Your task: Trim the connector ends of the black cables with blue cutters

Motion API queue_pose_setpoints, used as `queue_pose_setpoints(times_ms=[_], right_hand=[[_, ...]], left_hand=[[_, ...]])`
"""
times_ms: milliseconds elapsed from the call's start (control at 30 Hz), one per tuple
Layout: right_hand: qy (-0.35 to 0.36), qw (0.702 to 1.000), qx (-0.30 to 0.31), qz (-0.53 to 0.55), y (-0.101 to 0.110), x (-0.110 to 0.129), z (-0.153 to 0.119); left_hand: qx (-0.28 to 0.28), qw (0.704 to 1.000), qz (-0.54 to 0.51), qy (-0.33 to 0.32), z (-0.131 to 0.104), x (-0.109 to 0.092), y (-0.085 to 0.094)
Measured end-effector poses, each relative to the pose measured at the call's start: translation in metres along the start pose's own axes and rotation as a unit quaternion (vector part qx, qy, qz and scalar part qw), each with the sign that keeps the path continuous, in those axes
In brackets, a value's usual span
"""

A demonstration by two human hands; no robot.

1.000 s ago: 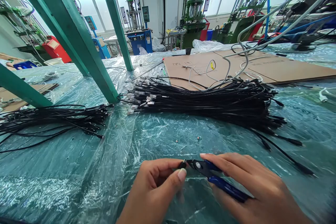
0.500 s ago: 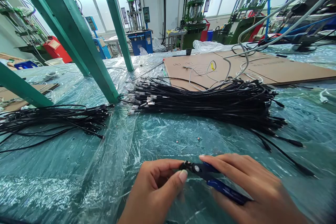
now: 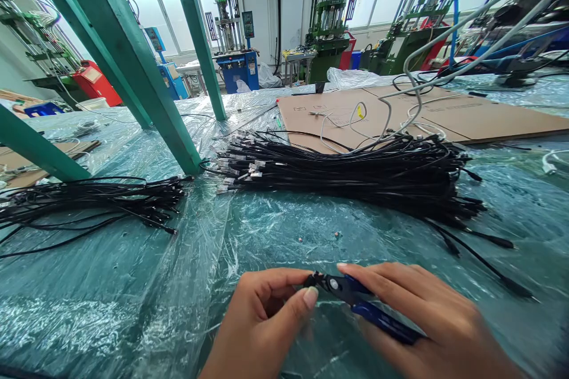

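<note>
Connector (image 3: 308, 282) pinched in grip of left hand (image 3: 264, 317), at tips of blue-handled cutters (image 3: 341, 288) clasped in right hand (image 3: 431, 314).

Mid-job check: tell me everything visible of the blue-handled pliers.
The pliers have two glossy blue handles, plastic-looking and spread apart, a dark, metal-looking head and a round silvery pivot. The right hand holds them by the handles, above the plastic-covered table. The head points left and the handles slant down to the right. The jaws are at a small dark piece held in the left hand; whether they have closed on it is too small to tell.
</note>
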State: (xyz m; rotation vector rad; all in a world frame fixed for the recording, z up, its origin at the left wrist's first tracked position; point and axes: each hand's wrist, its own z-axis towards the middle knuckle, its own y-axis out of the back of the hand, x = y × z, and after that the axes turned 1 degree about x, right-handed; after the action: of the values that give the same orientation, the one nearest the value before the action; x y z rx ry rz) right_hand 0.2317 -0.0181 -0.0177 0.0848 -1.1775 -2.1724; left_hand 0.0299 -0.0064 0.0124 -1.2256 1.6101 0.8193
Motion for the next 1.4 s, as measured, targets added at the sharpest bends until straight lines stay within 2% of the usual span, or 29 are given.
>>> queue_pose_setpoints(times_ms=[133,500,633,833,1200,1400], right_hand=[[-0.002,1.0,-0.019,-0.009,0.0009,0.0007,0.001],[0.021,0.999,-0.021,-0.025,0.0009,0.0015,0.003],[0.02,0.999,-0.019,-0.023,-0.0001,0.0019,0.0039],[0.015,1.0,-0.018,-0.009,0.0018,0.0027,0.0065],[0.025,1.0,-0.008,-0.015,0.002,-0.003,0.0024],[0.014,0.999,-0.026,-0.031,0.003,-0.0027,0.0021]], left_hand=[[-0.021,1.0,-0.004,0.003,0.0008,0.0033,-0.0005],[-0.004,0.999,-0.035,-0.001,0.0015,0.0023,-0.0007],[-0.027,0.999,-0.025,0.006,0.0003,0.0014,-0.0015],[-0.026,1.0,-0.014,-0.009,0.0006,0.0042,-0.0003],[0.022,0.997,0.065,-0.04,-0.0005,0.006,0.0049],[0.037,0.998,0.036,-0.037,0.0008,0.0016,0.0031]])
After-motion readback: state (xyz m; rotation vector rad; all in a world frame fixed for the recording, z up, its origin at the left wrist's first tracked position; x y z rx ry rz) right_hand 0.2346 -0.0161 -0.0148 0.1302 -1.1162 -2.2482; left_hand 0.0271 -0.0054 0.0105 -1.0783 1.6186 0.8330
